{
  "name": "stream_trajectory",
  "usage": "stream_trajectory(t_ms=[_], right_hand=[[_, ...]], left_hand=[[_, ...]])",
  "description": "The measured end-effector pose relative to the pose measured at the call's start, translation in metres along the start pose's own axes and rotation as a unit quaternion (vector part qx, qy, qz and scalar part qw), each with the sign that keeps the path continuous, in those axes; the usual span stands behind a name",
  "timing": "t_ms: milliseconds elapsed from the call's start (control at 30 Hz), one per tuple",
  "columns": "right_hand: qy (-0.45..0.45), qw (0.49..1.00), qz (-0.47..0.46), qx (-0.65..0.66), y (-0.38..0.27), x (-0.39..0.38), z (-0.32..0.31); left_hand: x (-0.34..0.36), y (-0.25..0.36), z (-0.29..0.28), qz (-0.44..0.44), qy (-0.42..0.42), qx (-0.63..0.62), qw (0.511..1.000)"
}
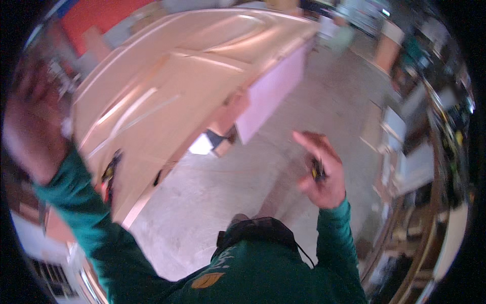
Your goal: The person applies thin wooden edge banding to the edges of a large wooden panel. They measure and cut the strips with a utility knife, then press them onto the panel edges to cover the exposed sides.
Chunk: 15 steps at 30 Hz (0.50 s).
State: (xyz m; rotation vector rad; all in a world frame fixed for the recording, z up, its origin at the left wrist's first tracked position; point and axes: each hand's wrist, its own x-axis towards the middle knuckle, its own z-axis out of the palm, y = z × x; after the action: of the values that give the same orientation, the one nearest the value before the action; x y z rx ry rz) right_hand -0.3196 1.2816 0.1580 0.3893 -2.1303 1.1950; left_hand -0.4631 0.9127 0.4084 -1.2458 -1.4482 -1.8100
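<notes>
My left hand [35,119] is raised at the far left, beside the edge of a large tan wooden worktop [167,111]. Motion smears its fingers, so what it holds, if anything, cannot be made out. Over the floor to the right of the worktop, my right hand [329,175] has a small black and yellow tool [318,170] against its palm, with the index finger and thumb spread apart. The tool's exact kind is hidden by the hand and blur. On the worktop near my left forearm lies a black and red hand tool [108,177].
Thin curved strips [126,106] and a straight batten [210,60] lie on the worktop. A pale panel [273,93] hangs below its right edge. Boards and offcuts [400,137] line the right side of the concrete floor [217,202]. Something red [96,23] stands behind.
</notes>
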Motion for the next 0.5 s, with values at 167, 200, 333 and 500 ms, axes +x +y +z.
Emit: stream_trajectory(t_ms=[167,200,333,500], right_hand=[[-0.111,0.983,-0.037,0.139,0.005,0.029,0.038],[-0.113,0.989,0.001,0.094,0.011,0.026,0.038],[-0.100,0.992,0.051,-0.060,0.056,0.059,0.064],[-0.111,0.977,-0.026,-0.177,0.084,0.132,0.054]], left_hand=[[0.037,-0.101,0.002,-0.041,0.141,-0.053,0.988],[0.038,-0.119,0.018,-0.070,0.191,-0.025,0.979],[0.039,-0.224,0.028,-0.143,0.283,0.050,0.947],[0.000,-0.360,-0.082,-0.385,0.146,0.235,0.881]])
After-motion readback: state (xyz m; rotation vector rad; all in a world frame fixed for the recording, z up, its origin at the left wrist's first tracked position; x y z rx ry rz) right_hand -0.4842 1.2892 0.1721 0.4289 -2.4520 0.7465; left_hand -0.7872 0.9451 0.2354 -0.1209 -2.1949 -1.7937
